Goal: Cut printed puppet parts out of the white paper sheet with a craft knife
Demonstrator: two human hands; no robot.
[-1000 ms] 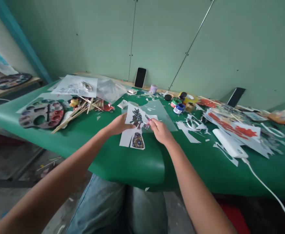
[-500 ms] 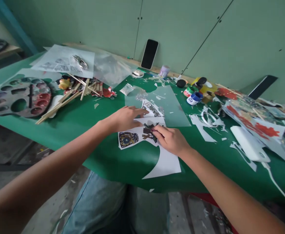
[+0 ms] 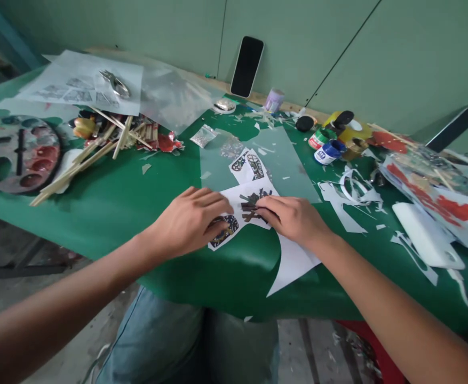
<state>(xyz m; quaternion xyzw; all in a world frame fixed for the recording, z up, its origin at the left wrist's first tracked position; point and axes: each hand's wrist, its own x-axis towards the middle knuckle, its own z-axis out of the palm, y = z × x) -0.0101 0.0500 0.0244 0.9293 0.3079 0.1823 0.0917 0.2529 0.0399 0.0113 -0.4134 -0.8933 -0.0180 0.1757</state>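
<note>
White printed paper (image 3: 243,207) on the green table (image 3: 161,173) wants pressing flat with my loose, wide left hand (image 3: 193,220), while my narrowly pinched right hand (image 3: 293,217), its hold unclear, should go gently.

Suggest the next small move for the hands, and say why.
Probably press the left hand flat on the printed sheet: that hand is arched over the patterned end, while the right hand is at the dark printed figure, where any tug might shift the sheet.
</note>
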